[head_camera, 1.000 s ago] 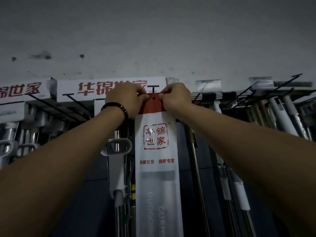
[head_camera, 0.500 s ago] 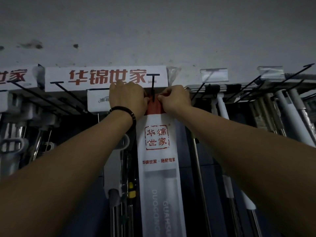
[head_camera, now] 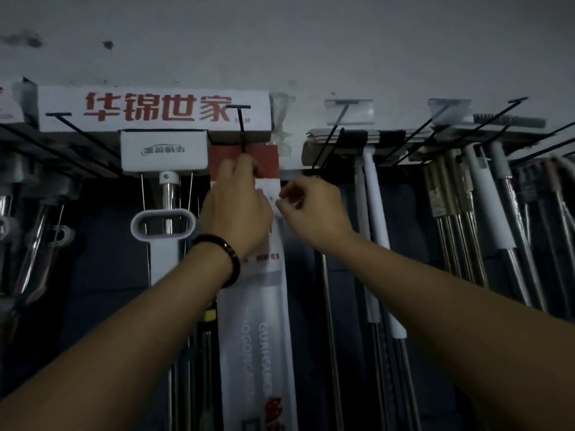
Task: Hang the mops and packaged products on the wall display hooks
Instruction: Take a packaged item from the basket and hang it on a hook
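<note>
A long white packaged mop (head_camera: 261,321) with a red header card (head_camera: 269,160) hangs from a black T-ended wall hook (head_camera: 241,126) at the centre of the display. My left hand (head_camera: 239,209), with a dark bracelet on its wrist, is raised in front of the package. Its blurred fingertips pinch the header just under the hook. My right hand (head_camera: 317,209) is just off the package's right edge with its fingers loosely curled, holding nothing. The left hand hides the package's printed logo.
A white sign with red characters (head_camera: 155,110) runs above the hooks. A mop with a white loop handle (head_camera: 163,225) hangs to the left. White and metal mop poles (head_camera: 373,228) hang to the right, with more (head_camera: 485,231) further right. Bare black hooks (head_camera: 329,141) jut out at the upper right.
The package's header has slid back along the hook and now hangs there. My right hand let go and dropped to the right. My left hand lowered, its fingers still at the header.
</note>
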The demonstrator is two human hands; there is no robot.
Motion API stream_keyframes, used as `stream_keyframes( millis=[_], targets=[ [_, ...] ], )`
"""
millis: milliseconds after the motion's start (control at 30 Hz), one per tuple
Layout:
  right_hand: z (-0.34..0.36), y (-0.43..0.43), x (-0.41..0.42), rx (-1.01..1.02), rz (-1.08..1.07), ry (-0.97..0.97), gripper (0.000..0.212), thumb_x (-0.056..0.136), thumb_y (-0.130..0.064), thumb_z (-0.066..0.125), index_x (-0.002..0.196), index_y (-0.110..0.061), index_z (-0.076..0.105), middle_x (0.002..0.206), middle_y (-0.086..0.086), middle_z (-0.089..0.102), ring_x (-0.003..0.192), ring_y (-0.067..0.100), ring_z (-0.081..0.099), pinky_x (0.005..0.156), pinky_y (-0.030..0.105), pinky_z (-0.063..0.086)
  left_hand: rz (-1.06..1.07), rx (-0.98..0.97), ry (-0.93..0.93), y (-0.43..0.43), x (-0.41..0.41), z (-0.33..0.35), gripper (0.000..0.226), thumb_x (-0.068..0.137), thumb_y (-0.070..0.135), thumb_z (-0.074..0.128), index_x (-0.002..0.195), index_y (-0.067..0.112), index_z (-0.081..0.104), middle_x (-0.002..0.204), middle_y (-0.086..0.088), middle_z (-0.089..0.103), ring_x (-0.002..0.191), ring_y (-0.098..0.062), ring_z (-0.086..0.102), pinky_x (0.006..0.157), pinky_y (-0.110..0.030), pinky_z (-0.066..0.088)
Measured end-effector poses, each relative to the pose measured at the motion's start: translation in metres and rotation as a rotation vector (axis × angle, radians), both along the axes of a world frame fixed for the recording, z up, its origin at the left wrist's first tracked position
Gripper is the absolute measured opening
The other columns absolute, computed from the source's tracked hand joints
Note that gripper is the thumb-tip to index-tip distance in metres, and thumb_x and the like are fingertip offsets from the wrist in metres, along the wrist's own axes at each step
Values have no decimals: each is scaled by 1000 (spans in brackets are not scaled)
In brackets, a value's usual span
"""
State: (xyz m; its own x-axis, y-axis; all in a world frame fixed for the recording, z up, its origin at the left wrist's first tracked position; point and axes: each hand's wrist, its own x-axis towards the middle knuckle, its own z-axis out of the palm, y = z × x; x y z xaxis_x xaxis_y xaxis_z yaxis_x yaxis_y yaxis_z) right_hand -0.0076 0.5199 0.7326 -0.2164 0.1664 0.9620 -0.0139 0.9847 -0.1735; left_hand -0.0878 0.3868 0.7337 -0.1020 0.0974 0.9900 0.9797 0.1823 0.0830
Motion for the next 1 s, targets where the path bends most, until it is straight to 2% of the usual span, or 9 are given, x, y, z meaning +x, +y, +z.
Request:
stream_keyframes(
  millis=[100,200,333,433,633,700,767,933,1000],
  targets=[
    [-50,5,24,-157,113,-53,4,93,-22,74,90,-19,73,82,-7,72,78,6,67,71,25,54,-175,-27,-141,12,13,-51,28,94,4,54,116,22,52,119,-1,48,93,-17,56,87,-41,54],
    [-114,9,58,-347,223,-97,8,92,-20,75,85,-21,73,69,-9,69,69,11,66,65,31,56,-312,-86,-220,21,28,-111,27,96,6,59,117,22,53,118,4,50,94,-6,54,90,-23,50],
    [-216,10,114,-526,269,-173,16,94,-8,72,83,-20,75,73,4,73,65,11,64,62,25,51,-423,-232,-276,40,58,-205,27,93,9,67,110,28,58,107,9,60,84,-1,60,74,-7,44],
    [-288,20,151,-630,217,-275,27,99,-9,65,82,-29,74,79,-2,75,75,11,70,68,30,55,-486,-374,-382,57,87,-275,23,94,12,67,105,31,60,103,14,62,91,3,61,77,-5,42],
    [-413,40,227,-859,91,-411,15,96,-6,69,92,-18,77,79,-7,77,73,8,73,63,23,56,-636,-660,-621,94,152,-413,14,97,17,65,105,28,64,104,13,66,96,-1,64,82,-21,52],
    [-446,44,256,-926,51,-427,15,95,-3,69,92,-15,77,79,1,79,72,18,75,64,30,59,-694,-738,-705,101,177,-453,11,98,15,65,104,24,66,101,14,68,93,3,64,77,-11,48],
    [-480,51,286,-983,18,-419,22,94,0,67,85,-19,76,75,-5,77,68,10,72,66,27,56,-735,-821,-726,109,199,-488,10,100,16,63,104,24,65,102,16,69,94,5,63,78,-10,46],
    [-567,61,368,-1276,-139,-443,14,98,-5,65,88,-4,75,69,-4,73,58,13,68,56,32,54,-739,-1121,-846,127,245,-570,13,105,16,56,112,21,66,115,7,68,108,-10,61,90,-27,50],
    [-598,63,396,-1405,-205,-502,14,102,-9,64,94,-2,74,78,1,76,59,12,71,55,30,56,-736,-1219,-901,130,261,-597,12,104,14,57,112,16,66,116,2,69,111,-16,63,93,-35,54]
  ],
)
